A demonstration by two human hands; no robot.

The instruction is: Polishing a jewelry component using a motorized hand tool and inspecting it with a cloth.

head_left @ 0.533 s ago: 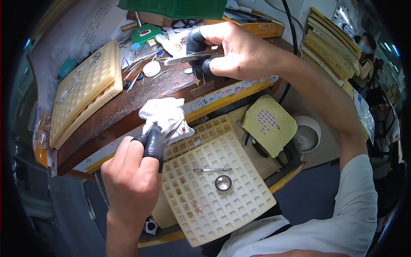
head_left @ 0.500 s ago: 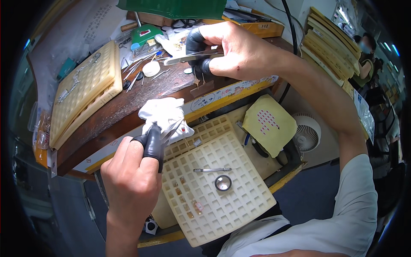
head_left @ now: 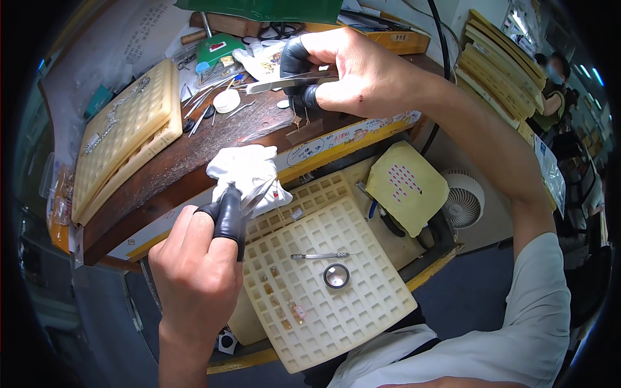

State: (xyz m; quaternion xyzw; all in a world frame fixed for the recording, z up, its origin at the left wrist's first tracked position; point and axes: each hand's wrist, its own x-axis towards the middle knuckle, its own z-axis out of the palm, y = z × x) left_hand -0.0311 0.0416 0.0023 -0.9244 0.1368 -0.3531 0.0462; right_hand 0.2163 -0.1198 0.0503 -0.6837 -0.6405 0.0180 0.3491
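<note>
Upper centre: my right hand (head_left: pixel 352 72) grasps flat silver tool (head_left: pixel 272 85); gold chain (head_left: pixel 297 120) dangles. Lower left: left hand (head_left: pixel 197 258) grips grey metal tool (head_left: pixel 256 199).

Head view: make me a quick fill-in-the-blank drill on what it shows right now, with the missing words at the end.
1. The left hand and right hand both wear finger covers coloured ____.
2. The small pendant hangs below the person's ____ hand.
3. The bunched cloth beside the left hand is coloured ____.
4. In the picture, the spotted yellow sheet lies to the ____ of the fan.

Missing words: black; right; white; left.
</note>
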